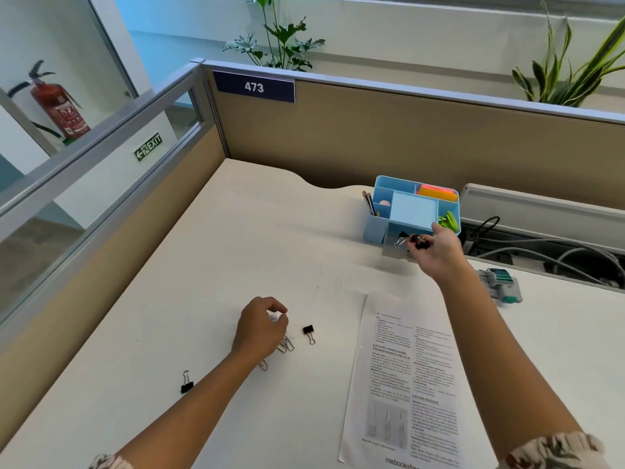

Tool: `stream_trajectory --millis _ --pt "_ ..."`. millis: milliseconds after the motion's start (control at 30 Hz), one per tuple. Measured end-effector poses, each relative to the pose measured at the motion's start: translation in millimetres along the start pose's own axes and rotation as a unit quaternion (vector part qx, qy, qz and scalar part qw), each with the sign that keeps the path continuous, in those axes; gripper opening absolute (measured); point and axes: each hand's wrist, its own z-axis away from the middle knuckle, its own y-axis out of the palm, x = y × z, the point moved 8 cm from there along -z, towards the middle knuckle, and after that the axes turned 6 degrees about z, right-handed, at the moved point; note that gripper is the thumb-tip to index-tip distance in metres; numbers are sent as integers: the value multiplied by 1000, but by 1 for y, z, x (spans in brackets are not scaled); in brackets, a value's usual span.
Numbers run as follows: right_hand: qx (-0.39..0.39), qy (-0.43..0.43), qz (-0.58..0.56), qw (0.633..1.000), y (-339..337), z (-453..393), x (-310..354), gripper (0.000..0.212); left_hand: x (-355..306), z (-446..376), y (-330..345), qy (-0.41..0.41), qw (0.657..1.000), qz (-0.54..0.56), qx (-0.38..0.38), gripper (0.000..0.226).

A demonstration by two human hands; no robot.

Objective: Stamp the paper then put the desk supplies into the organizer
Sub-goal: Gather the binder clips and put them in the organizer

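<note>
A light blue organizer (382,228) stands at the back of the white desk, with pencils, sticky notes and green clips in its compartments. My right hand (436,250) reaches to its front low compartment, shut on several black binder clips (417,241). My left hand (260,328) rests on the desk, fingers closed around a small white object, over loose paper clips (286,345). One black binder clip (309,332) lies just right of that hand, another (186,383) nearer the front left. A printed paper (402,377) lies under my right forearm.
A teal and grey stamp (502,282) lies right of my right arm. Behind it runs an open cable tray with grey cables (548,255). Tan partition walls (372,137) close the desk at the back and left.
</note>
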Motion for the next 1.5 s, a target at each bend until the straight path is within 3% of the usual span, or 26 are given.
stream_trajectory --millis 167,467,600,800,1000,1067,1300,1500 --pt "-19 6 45 999 -3 -1 4 58 4 -1 -7 -6 1000 -5 -10 9" --pt "21 -63 85 994 -13 27 -24 40 21 -1 -16 -11 1000 -12 -19 9" --pt "52 -100 194 974 -12 40 -65 31 22 -1 -24 -9 999 -15 -31 10" --pt "135 -120 452 874 -10 62 -165 23 26 5 -43 -7 999 -8 -50 16" --pt "179 -312 621 696 3 91 -208 35 41 11 -51 12 997 -71 -16 21" --pt "185 -331 656 652 5 92 -215 41 45 14 -51 10 997 -80 -5 26" --pt "199 -375 710 562 8 95 -226 44 63 26 -38 -9 994 -100 47 60" --pt "180 -403 719 537 5 100 -226 33 61 34 -33 39 989 -141 37 51"
